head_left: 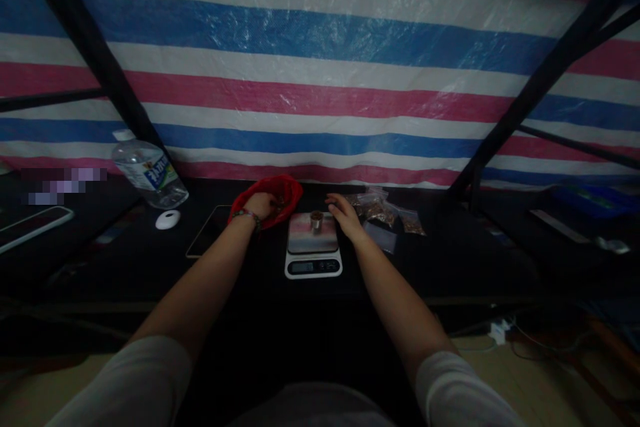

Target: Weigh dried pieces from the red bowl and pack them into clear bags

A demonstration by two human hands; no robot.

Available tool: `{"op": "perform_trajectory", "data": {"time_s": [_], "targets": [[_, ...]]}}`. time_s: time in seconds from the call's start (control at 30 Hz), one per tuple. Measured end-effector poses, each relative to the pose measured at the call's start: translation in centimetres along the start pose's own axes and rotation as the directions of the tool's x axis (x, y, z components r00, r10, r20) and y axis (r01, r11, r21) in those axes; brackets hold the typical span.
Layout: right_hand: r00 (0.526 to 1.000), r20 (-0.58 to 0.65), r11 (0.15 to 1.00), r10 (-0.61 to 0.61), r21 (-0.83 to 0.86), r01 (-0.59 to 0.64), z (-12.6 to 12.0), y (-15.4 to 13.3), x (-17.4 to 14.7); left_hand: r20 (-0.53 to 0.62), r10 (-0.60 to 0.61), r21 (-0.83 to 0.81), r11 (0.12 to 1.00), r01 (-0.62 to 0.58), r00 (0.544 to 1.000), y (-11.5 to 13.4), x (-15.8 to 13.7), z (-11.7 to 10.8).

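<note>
My left hand (261,204) reaches into an open red bag (293,188), its fingers curled down at the small brownish pieces inside; what they grip is hidden. Beside the bag lies a white digital kitchen scale (313,265) with a shiny weighing plate. A small metal cup (316,221) with brown contents stands upright on the plate. My right hand (345,215) rests at the scale's right edge, fingers stretched out and holding nothing. Just to its right are several small clear zip bags (383,212) filled with brown bits, and a flat clear zip bag (381,237).
A clear plastic bottle (150,173) and a white computer mouse (167,219) stand at the left. Under my left forearm lies a dark phone (209,232). Another phone (35,225) is at far left, a blue tray (595,201) at far right. Dark posts flank the striped sheet (320,103).
</note>
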State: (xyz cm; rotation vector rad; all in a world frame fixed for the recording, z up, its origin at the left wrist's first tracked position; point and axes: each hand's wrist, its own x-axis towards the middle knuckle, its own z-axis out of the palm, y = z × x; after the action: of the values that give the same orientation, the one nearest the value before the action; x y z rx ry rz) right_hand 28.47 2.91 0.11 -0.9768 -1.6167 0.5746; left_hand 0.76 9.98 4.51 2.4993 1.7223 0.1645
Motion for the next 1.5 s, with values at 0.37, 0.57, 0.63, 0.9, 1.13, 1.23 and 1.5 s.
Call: {"op": "perform_trajectory", "data": {"time_s": [0.37, 0.57, 0.63, 0.9, 1.13, 1.23, 1.5], "targets": [[0.999, 0.002, 0.999, 0.036, -0.006, -0.036, 0.0, -0.1, 0.1, -0.068, 0.044, -0.003, 0.999, -0.045, 0.997, -0.7, 0.1, -1.2], [0.997, 0.002, 0.997, 0.075, 0.005, -0.075, 0.1, -0.6, 0.0, -0.041, 0.07, -0.023, 0.997, -0.071, 0.997, -0.8, -0.1, -1.5], [0.997, 0.002, 0.997, 0.08, 0.007, -0.08, 0.1, -0.6, 0.0, -0.025, 0.047, -0.06, 0.997, -0.049, 0.999, -0.8, -0.2, -1.5], [0.997, 0.005, 0.997, 0.079, -0.001, -0.079, 0.2, -0.2, 0.0, -0.032, 0.004, -0.114, 0.993, -0.008, 0.999, -0.6, -0.9, -2.4], [0.994, 0.04, 0.995, 0.097, -0.004, -0.097, 0.2, -0.8, -0.1, -0.138, 0.15, -0.195, 0.965, -0.175, 0.979, 2.8, -2.4, -5.4], [0.988, 0.12, 0.995, 0.092, -0.033, -0.089, 0.3, -1.5, -0.2, -0.167, 0.308, -0.234, 0.91, -0.341, 0.937, 6.3, -2.9, -6.6], [0.961, 0.271, 0.995, 0.048, -0.096, -0.022, 0.3, -3.0, -0.4, -0.071, 0.502, -0.181, 0.843, -0.506, 0.862, 11.5, -3.2, -4.5]]}}
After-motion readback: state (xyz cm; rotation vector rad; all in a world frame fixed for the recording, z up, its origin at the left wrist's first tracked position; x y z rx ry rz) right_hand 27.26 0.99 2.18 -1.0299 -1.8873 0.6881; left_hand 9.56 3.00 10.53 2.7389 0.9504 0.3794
